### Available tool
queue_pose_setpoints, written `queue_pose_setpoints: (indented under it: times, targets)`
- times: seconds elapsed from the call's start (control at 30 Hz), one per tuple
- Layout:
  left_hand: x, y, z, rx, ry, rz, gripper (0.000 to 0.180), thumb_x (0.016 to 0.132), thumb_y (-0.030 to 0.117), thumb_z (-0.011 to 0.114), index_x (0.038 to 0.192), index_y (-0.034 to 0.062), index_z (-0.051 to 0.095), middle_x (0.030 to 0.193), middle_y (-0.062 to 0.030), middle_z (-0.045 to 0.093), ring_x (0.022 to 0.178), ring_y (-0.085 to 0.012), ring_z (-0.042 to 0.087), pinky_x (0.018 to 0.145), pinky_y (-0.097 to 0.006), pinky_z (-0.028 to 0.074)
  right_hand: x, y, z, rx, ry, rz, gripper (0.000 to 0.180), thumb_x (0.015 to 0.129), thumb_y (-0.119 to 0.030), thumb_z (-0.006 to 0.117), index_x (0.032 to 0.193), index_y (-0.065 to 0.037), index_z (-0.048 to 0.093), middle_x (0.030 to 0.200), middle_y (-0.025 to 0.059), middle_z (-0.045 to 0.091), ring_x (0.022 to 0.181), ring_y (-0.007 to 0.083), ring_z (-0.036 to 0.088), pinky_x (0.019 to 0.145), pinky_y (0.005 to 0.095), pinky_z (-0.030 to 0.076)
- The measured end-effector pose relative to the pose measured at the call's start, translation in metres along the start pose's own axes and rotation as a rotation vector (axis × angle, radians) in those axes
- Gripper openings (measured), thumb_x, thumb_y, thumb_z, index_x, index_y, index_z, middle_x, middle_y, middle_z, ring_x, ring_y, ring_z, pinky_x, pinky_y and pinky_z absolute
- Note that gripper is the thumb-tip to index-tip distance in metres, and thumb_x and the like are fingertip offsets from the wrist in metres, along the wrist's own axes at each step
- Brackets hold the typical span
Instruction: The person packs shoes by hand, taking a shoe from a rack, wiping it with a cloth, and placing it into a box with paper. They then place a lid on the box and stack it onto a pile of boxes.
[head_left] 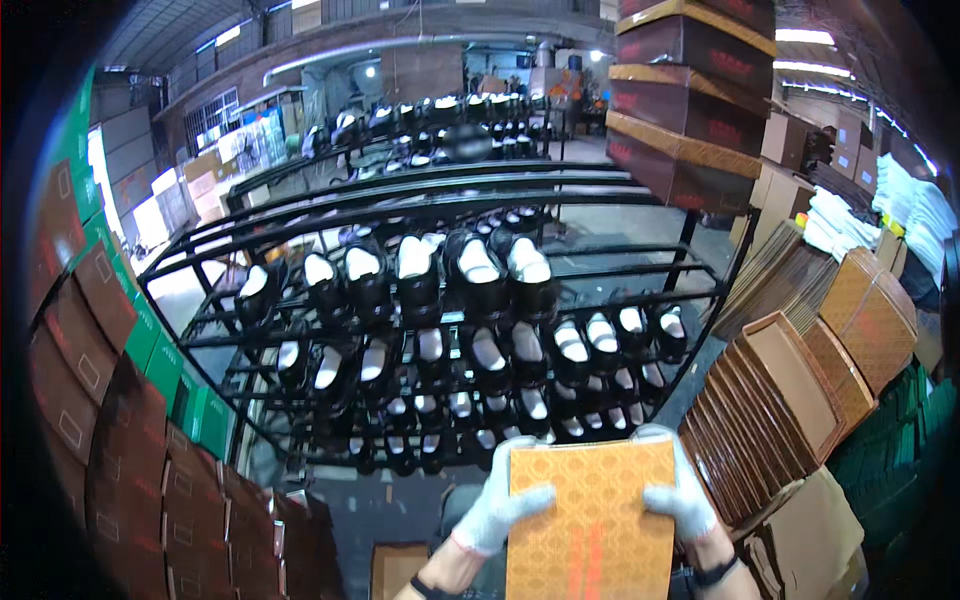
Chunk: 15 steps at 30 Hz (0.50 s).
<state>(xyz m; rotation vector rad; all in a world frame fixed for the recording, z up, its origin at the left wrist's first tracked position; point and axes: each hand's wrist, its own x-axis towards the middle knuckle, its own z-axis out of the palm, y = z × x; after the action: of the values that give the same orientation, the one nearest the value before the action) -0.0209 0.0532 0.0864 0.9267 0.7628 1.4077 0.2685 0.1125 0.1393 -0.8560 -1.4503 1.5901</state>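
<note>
An orange shoebox lid [595,510] with a repeating pattern and red print is held at the lower middle, close to me. My left hand [495,512], in a white glove, grips its left edge with the thumb on top. On the opposite edge, my right hand [686,500], gloved the same way, has its thumb on the lid's side and fingers round the far corner. Whether a box body sits under the lid is hidden. Beyond it stands a black metal rack [590,262] with rows of black shoes [418,275], stuffed with white.
Brown shoeboxes [125,450] and green boxes [210,420] are stacked along the left. More boxes with orange lids [690,90] tower at the rack's far right corner. Nested box trays [760,420] lean at the right beside flat cardboard [810,530]. An open carton [395,570] is low in front.
</note>
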Motion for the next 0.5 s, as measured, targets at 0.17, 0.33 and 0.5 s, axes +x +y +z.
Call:
queue_pose_setpoints:
  times: [0.17, 0.33, 0.5]
  targets:
    - [0.013, -0.022, 0.018, 0.172, 0.159, -0.054, 0.081, 0.102, 0.012, 0.080, 0.166, 0.0023, 0.032, 0.153, -0.0153, 0.056, 0.143, -0.0251, 0.056, 0.124, -0.041, 0.045, -0.012, -0.003, 0.003, -0.027, 0.240, -0.026, 0.102, 0.084, -0.020, 0.088, 0.170, -0.001, 0.036, 0.154, 0.0168, 0.056, 0.136, 0.0258, 0.061, 0.119, 0.0414, 0.047]
    - [0.025, -0.048, 0.007, 0.280, 0.121, 0.140, 0.065, 0.115, 0.027, 0.062, 0.169, 0.0001, 0.038, 0.163, -0.0205, 0.054, 0.151, -0.0282, 0.052, 0.130, -0.043, 0.037, -0.051, 0.016, -0.008, 0.288, 0.152, 0.007, 0.111, 0.082, -0.024, 0.089, 0.175, -0.001, 0.032, 0.165, 0.0216, 0.053, 0.154, 0.0322, 0.051, 0.132, 0.0420, 0.036]
    - [0.068, 0.024, 0.021, 0.188, 0.020, 0.258, 0.068, 0.117, 0.038, 0.055, 0.172, 0.0033, 0.036, 0.167, -0.0159, 0.052, 0.153, -0.0274, 0.051, 0.130, -0.043, 0.038, -0.119, -0.005, 0.013, 0.422, 0.080, 0.336, 0.115, 0.078, -0.023, 0.093, 0.175, 0.000, 0.036, 0.173, 0.0134, 0.051, 0.160, 0.0275, 0.044, 0.132, 0.0428, 0.035]
